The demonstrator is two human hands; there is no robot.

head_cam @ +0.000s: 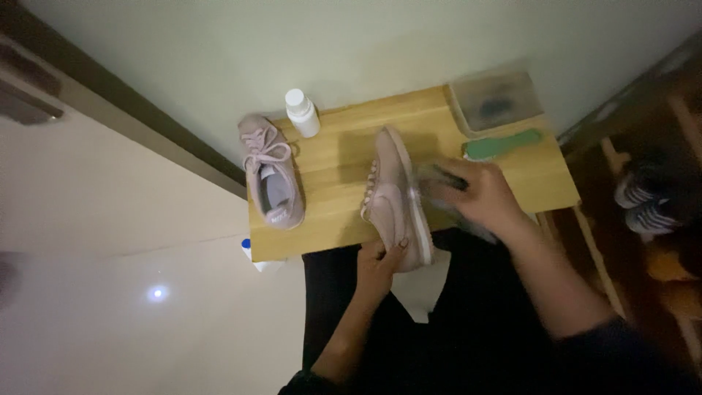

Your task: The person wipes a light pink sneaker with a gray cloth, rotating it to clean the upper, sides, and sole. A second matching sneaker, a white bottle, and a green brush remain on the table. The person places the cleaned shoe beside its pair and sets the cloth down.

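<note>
Head view: left hand (378, 261) grips pink shoe (396, 197); right hand (477, 192) clutches blurred brush (447, 178).

It looks like a home: a small wooden table (344, 164) stands against a plain wall, with glossy floor tiles (110, 292) and striped sneakers (643, 205) nearby.

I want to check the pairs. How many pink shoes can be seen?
2. One pink shoe lies on the wooden table, beside the white bottle. The other shoe is held on its side by the left hand.
</note>
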